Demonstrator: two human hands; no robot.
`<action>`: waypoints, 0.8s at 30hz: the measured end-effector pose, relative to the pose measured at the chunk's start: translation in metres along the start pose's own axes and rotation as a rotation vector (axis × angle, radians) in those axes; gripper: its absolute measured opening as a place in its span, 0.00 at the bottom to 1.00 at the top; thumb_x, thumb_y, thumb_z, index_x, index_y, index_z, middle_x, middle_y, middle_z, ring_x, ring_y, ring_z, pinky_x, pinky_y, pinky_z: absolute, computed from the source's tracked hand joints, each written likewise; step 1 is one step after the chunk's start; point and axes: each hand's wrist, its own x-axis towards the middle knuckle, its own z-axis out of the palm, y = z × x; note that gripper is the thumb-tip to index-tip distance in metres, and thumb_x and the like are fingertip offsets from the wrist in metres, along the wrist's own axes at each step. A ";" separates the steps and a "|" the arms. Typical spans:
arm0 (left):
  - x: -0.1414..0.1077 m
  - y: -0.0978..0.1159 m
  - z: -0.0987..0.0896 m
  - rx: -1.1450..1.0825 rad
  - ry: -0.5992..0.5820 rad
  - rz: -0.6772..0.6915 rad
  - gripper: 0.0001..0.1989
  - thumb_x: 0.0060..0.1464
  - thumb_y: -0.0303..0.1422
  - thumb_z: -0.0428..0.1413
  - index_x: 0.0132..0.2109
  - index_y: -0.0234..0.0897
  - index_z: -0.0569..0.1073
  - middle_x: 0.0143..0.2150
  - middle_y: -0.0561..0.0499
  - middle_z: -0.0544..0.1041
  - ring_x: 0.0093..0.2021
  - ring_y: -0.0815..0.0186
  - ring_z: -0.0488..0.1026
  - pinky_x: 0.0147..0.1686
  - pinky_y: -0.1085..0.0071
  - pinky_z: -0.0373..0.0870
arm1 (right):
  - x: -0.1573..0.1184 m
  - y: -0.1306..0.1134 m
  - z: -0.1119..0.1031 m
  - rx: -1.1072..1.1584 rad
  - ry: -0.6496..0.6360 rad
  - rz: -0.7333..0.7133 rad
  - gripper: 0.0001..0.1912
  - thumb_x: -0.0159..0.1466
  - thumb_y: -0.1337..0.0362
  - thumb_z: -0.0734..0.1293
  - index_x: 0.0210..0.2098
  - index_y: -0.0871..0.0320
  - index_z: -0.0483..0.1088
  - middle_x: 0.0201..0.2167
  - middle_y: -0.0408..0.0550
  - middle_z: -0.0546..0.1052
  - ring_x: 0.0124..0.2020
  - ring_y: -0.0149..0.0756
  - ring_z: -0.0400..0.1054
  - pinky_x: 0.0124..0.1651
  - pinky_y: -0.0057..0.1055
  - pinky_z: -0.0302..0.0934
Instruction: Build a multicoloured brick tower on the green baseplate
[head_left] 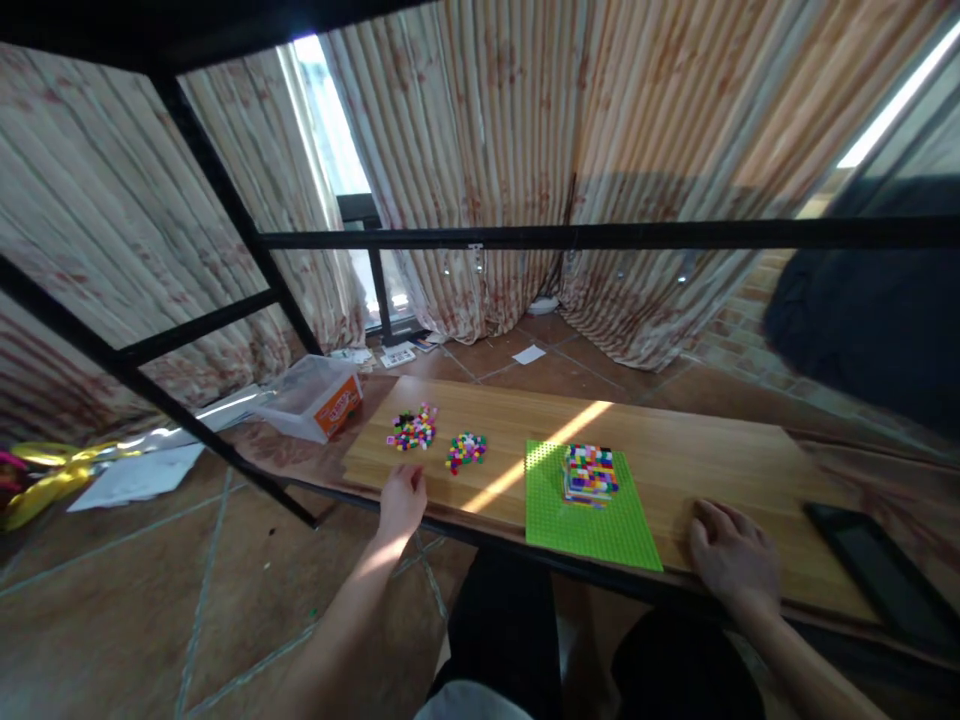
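My left hand [403, 492] rests at the near edge of the wooden board, its fingers curled; whether a small piece is between them is hidden. Just beyond it lie two loose piles of small coloured building bricks, a left pile [414, 428] and a right pile [466, 451]. A block of stacked multicoloured bricks [590, 474] stands on a green studded baseplate [592, 535] near the board's middle. To the right of the baseplate, my right hand [735, 555] lies palm down on the board with its fingers bent under, and no object shows in it.
A clear plastic box [311, 398] with an orange label stands left of the wooden board [697, 450]. A dark tablet-like device [885, 570] lies at the right end. Black metal bars [600, 236] cross in front of the curtains. Papers lie on the tiled floor.
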 end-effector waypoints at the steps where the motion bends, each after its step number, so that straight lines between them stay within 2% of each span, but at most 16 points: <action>1: 0.003 -0.002 0.001 0.038 -0.018 0.048 0.12 0.53 0.26 0.49 0.40 0.35 0.76 0.41 0.43 0.77 0.44 0.58 0.73 0.49 0.60 0.69 | 0.004 0.005 -0.001 0.052 -0.013 -0.006 0.24 0.60 0.53 0.55 0.48 0.57 0.72 0.50 0.56 0.74 0.52 0.52 0.66 0.56 0.47 0.58; 4: 0.013 -0.009 0.005 0.100 -0.052 0.161 0.12 0.53 0.24 0.48 0.40 0.35 0.76 0.43 0.43 0.76 0.47 0.58 0.72 0.51 0.60 0.68 | 0.012 0.015 -0.014 0.265 -0.100 0.055 0.23 0.55 0.48 0.58 0.39 0.52 0.75 0.44 0.56 0.77 0.47 0.55 0.71 0.49 0.49 0.64; 6: 0.018 -0.013 0.007 0.104 -0.068 0.221 0.12 0.54 0.24 0.48 0.40 0.36 0.76 0.45 0.43 0.75 0.48 0.59 0.71 0.52 0.61 0.68 | 0.006 0.012 -0.030 0.346 -0.144 0.182 0.21 0.53 0.46 0.60 0.36 0.49 0.75 0.40 0.57 0.78 0.42 0.57 0.73 0.41 0.51 0.67; 8: 0.023 -0.017 0.007 0.103 -0.097 0.264 0.13 0.54 0.24 0.48 0.40 0.38 0.76 0.45 0.44 0.74 0.48 0.60 0.70 0.51 0.63 0.68 | -0.013 -0.005 -0.045 0.350 -0.037 0.278 0.19 0.54 0.45 0.59 0.37 0.44 0.74 0.43 0.58 0.78 0.41 0.59 0.73 0.38 0.53 0.66; 9: 0.026 -0.019 0.006 0.109 -0.116 0.275 0.12 0.55 0.24 0.48 0.40 0.38 0.76 0.45 0.44 0.74 0.47 0.60 0.70 0.51 0.63 0.68 | -0.027 -0.019 -0.050 0.403 0.000 0.235 0.17 0.56 0.45 0.58 0.38 0.39 0.73 0.46 0.56 0.77 0.45 0.56 0.73 0.40 0.51 0.66; 11: 0.032 -0.024 0.002 0.141 -0.149 0.274 0.12 0.56 0.25 0.48 0.39 0.38 0.75 0.42 0.44 0.74 0.46 0.60 0.71 0.48 0.65 0.68 | -0.056 -0.058 -0.055 0.547 0.047 0.141 0.12 0.57 0.45 0.60 0.36 0.32 0.71 0.42 0.51 0.78 0.45 0.51 0.73 0.44 0.48 0.67; 12: 0.036 -0.027 0.000 0.167 -0.160 0.261 0.12 0.57 0.26 0.47 0.39 0.38 0.75 0.41 0.44 0.74 0.45 0.60 0.71 0.47 0.65 0.68 | -0.070 -0.080 -0.055 0.634 0.028 0.054 0.11 0.57 0.46 0.61 0.37 0.32 0.71 0.41 0.49 0.79 0.45 0.50 0.73 0.48 0.48 0.67; 14: 0.044 -0.031 -0.005 0.231 -0.169 0.212 0.11 0.59 0.27 0.46 0.40 0.38 0.74 0.41 0.44 0.74 0.43 0.60 0.71 0.44 0.66 0.68 | -0.090 -0.129 -0.052 0.719 -0.081 -0.150 0.10 0.59 0.50 0.63 0.39 0.36 0.73 0.42 0.47 0.79 0.44 0.48 0.74 0.50 0.49 0.68; 16: 0.051 -0.035 -0.008 0.298 -0.171 0.161 0.12 0.60 0.29 0.45 0.41 0.37 0.73 0.41 0.44 0.74 0.42 0.60 0.72 0.41 0.67 0.67 | -0.097 -0.177 -0.048 0.756 -0.176 -0.316 0.12 0.62 0.53 0.63 0.42 0.43 0.74 0.45 0.48 0.77 0.46 0.46 0.73 0.48 0.49 0.70; 17: 0.054 -0.036 -0.008 0.324 -0.168 0.141 0.12 0.61 0.29 0.44 0.41 0.37 0.72 0.42 0.43 0.74 0.42 0.60 0.72 0.40 0.67 0.67 | -0.095 -0.199 -0.045 0.739 -0.208 -0.359 0.14 0.63 0.54 0.62 0.45 0.46 0.74 0.48 0.49 0.76 0.49 0.46 0.72 0.49 0.48 0.70; 19: 0.057 -0.039 -0.008 0.355 -0.154 0.112 0.13 0.62 0.30 0.42 0.42 0.37 0.71 0.42 0.43 0.74 0.41 0.59 0.73 0.37 0.67 0.66 | -0.083 -0.241 -0.040 0.697 -0.196 -0.439 0.16 0.64 0.56 0.61 0.49 0.50 0.72 0.52 0.51 0.73 0.53 0.46 0.68 0.53 0.49 0.67; 21: 0.057 -0.042 -0.006 0.355 -0.136 0.087 0.12 0.62 0.30 0.42 0.43 0.36 0.70 0.42 0.43 0.74 0.41 0.59 0.73 0.37 0.68 0.66 | -0.065 -0.279 -0.035 0.643 -0.155 -0.505 0.19 0.64 0.57 0.62 0.53 0.52 0.69 0.55 0.53 0.71 0.55 0.48 0.65 0.57 0.52 0.62; 24: 0.055 -0.048 -0.003 0.298 -0.099 0.047 0.11 0.61 0.30 0.42 0.44 0.37 0.69 0.42 0.43 0.74 0.41 0.60 0.73 0.38 0.68 0.66 | -0.037 -0.334 -0.026 0.566 -0.163 -0.617 0.23 0.64 0.58 0.62 0.58 0.54 0.63 0.58 0.56 0.67 0.58 0.49 0.61 0.58 0.52 0.58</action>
